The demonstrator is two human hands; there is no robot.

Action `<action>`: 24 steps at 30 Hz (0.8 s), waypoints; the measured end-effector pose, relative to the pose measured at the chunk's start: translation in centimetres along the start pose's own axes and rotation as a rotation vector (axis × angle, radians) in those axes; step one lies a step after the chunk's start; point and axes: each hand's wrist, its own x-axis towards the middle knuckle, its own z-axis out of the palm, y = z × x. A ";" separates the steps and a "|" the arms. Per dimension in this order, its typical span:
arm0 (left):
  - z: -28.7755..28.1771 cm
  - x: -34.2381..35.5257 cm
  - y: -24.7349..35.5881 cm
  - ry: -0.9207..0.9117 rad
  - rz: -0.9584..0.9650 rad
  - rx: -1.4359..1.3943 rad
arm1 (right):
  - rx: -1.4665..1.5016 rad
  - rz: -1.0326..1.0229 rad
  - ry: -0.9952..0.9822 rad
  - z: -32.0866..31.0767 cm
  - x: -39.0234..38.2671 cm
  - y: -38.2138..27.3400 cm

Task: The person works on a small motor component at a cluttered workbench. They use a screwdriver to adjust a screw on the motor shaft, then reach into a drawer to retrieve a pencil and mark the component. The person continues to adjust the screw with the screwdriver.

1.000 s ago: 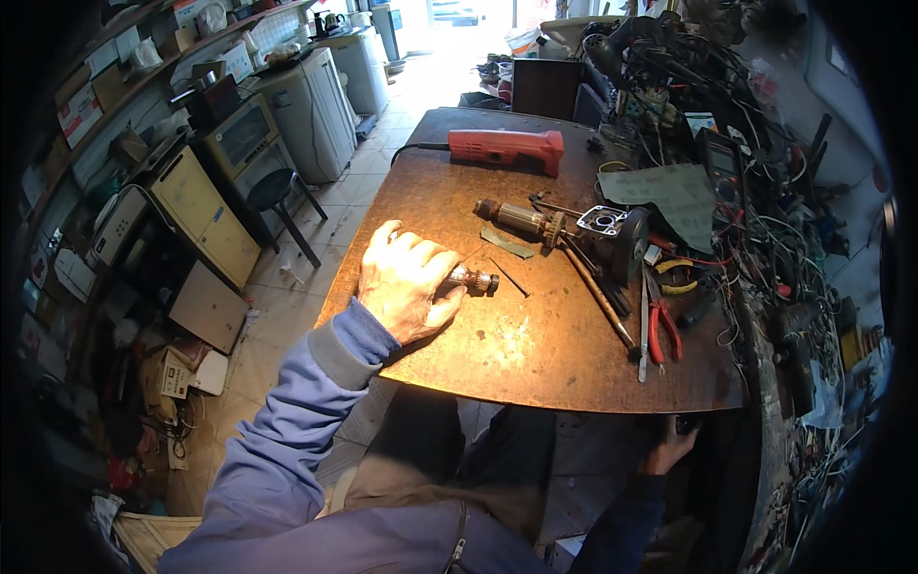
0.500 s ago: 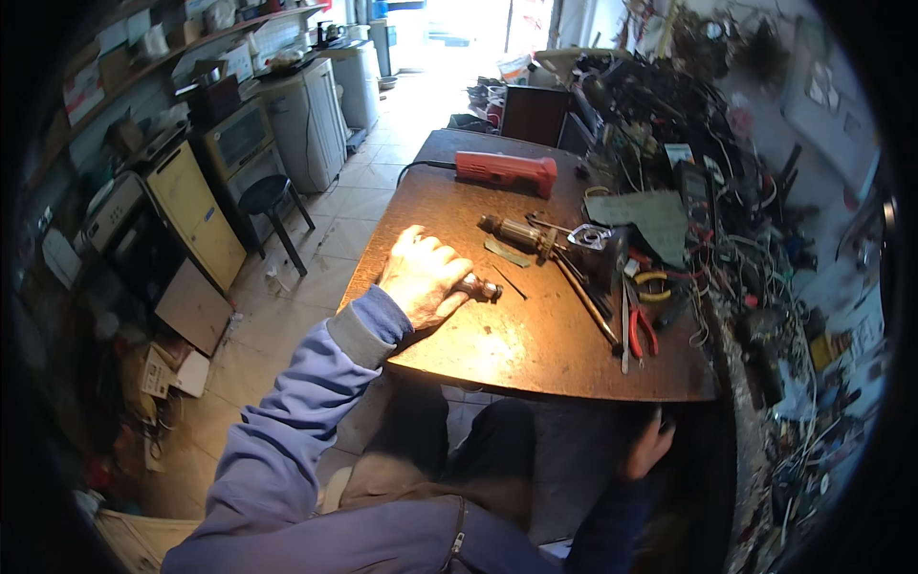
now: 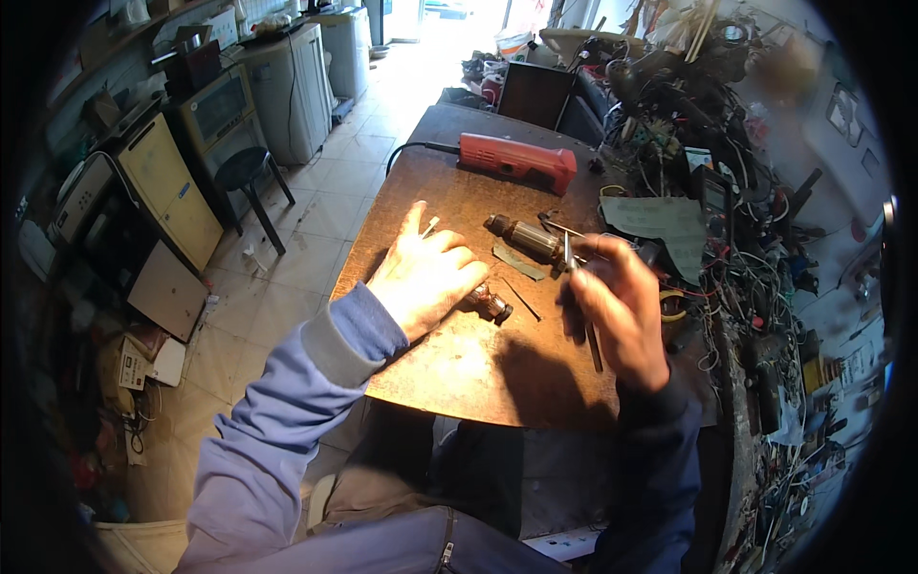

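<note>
My left hand [image 3: 427, 277] is wrapped over a dark, copper-toned cylindrical part [image 3: 490, 304], which looks like a motor armature, and holds it down on the wooden table [image 3: 440, 378]. A small pale tip [image 3: 430, 228] shows beside its index finger. My right hand [image 3: 617, 306] is raised over the table's right side, thumb and fingers pinching a thin shiny metal tool [image 3: 569, 253] whose exact kind I cannot tell. Between the hands lie a thin dark rod [image 3: 522, 298] and a greenish strip [image 3: 517, 263]. Just beyond them rests another motor armature [image 3: 524, 238].
A red power tool body [image 3: 516, 163] with a black cord lies at the table's far end. A grey-green sheet [image 3: 655, 225] and yellow-handled pliers [image 3: 673, 306] sit at the right, beside heaped wires and parts [image 3: 660, 115]. A black stool [image 3: 244, 170] stands on the floor left.
My right hand has come up from below the table's front edge to above its right side, now with a thin metal tool in it. My left hand stays on the cylindrical part, its index finger straighter.
</note>
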 end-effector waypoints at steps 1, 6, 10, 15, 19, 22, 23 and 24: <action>-0.2 0.0 0.3 0.014 0.002 0.000 | -0.014 -0.024 -0.011 -0.7 1.8 0.8; 0.2 -0.4 -0.5 0.053 0.023 -0.025 | 0.339 0.017 -0.046 -0.6 4.2 5.5; -0.2 -0.3 -0.6 0.132 -0.015 -0.081 | 0.502 0.161 -0.103 -0.5 3.1 7.0; -1.0 -0.7 0.0 0.090 -0.110 -0.131 | 0.368 0.133 -0.145 0.0 3.1 7.6; -1.3 -1.4 0.6 0.168 -0.265 -0.343 | 0.320 0.134 -0.157 0.9 2.4 7.4; -1.3 -2.2 0.7 0.161 -0.402 -0.557 | 0.422 0.201 -0.182 1.7 1.9 6.8; -1.3 -2.1 0.8 0.170 -0.416 -0.567 | 0.327 0.192 -0.177 1.7 1.7 6.5; -1.4 -1.9 0.7 0.178 -0.369 -0.513 | 0.232 0.183 -0.171 1.7 1.5 6.2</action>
